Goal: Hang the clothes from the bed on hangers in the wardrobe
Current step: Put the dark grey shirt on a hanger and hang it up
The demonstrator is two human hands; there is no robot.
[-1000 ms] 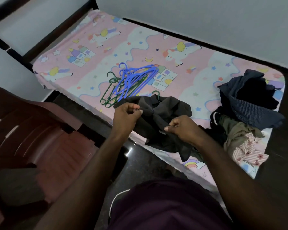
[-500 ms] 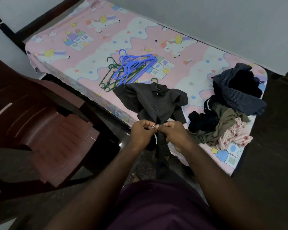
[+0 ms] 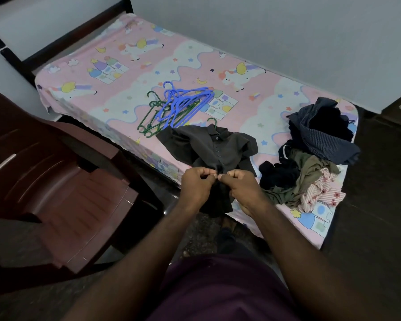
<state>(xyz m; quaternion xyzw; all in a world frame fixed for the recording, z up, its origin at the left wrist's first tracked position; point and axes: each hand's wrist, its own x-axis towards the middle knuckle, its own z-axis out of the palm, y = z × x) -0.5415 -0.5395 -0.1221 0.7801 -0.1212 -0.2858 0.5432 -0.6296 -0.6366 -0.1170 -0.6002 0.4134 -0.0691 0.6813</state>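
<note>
Dark shirt (image 3: pixel 206 147) lay at near edge of bed (image 3: pixel 102 89), already on green hanger (image 3: pixel 213 122). Long axis ran straight away from person: collar and hook far, hem near, hanging over edge. Left hand (image 3: pixel 196 183) and right hand (image 3: pixel 240 185) both pinched button strip low down, side by side, equally near. Hook lay beyond both.

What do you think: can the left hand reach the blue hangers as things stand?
Probably yes: the blue hangers lie uncovered beyond the dark shirt, though the left hand is pinching that shirt now.
</note>
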